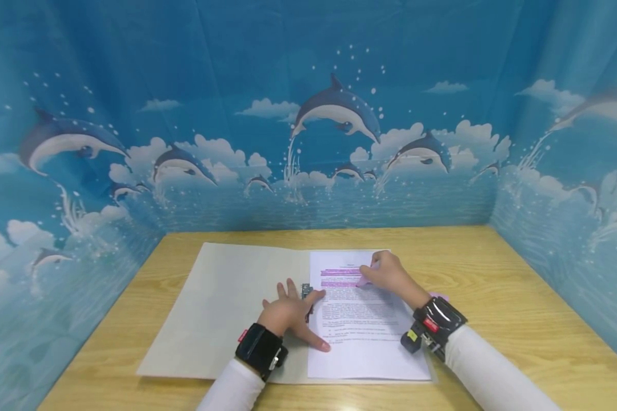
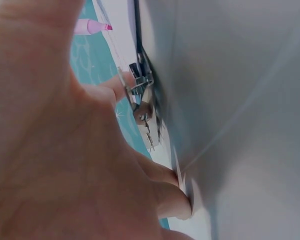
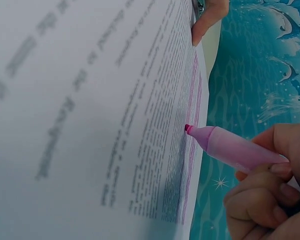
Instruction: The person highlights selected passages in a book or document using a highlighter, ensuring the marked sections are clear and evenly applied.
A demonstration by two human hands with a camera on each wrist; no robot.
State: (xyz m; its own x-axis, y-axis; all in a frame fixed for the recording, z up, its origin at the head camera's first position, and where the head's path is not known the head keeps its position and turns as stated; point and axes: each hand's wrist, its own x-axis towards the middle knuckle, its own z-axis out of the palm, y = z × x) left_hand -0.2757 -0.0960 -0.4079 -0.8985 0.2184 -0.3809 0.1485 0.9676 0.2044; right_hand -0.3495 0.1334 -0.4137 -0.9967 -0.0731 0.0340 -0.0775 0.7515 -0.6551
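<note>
One highlighter in right fingers, marked page

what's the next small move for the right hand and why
Probably slide the pink highlighter rightward along the line: the right hand has its tip at the page, where the lower pink band seems to end partway, and the left hand touches the page.

Blue backdrop, printed leaping dolphins, white clouds, wood-grain table
</note>
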